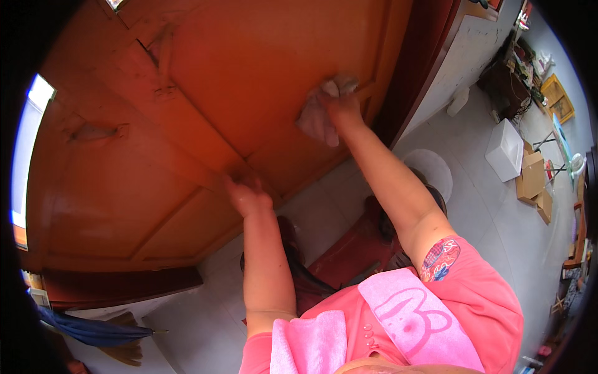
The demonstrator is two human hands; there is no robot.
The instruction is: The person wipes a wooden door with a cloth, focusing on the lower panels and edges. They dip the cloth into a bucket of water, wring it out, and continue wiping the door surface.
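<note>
A brown-orange wooden panelled door (261, 68) fills the upper left, with a seam running down its middle. My right hand (342, 112) is closed around a pale, damp-looking cloth (319, 123) and presses it against the door's right part. The cloth hangs bunched below and beside the fingers. Lower and to the left, my left hand (251, 196) rests at the door near the seam and lower rail. Its fingers look apart and hold nothing visible, though their tips are blurred and dark. Both arms reach forward from a pink top.
A dark red bench (342, 252) stands below my arms, beside a round white basin-like object (430, 171). On the grey tiled floor at right are a white box (504, 148) and opened cardboard boxes (531, 177). A folded blue umbrella (93, 330) lies at lower left.
</note>
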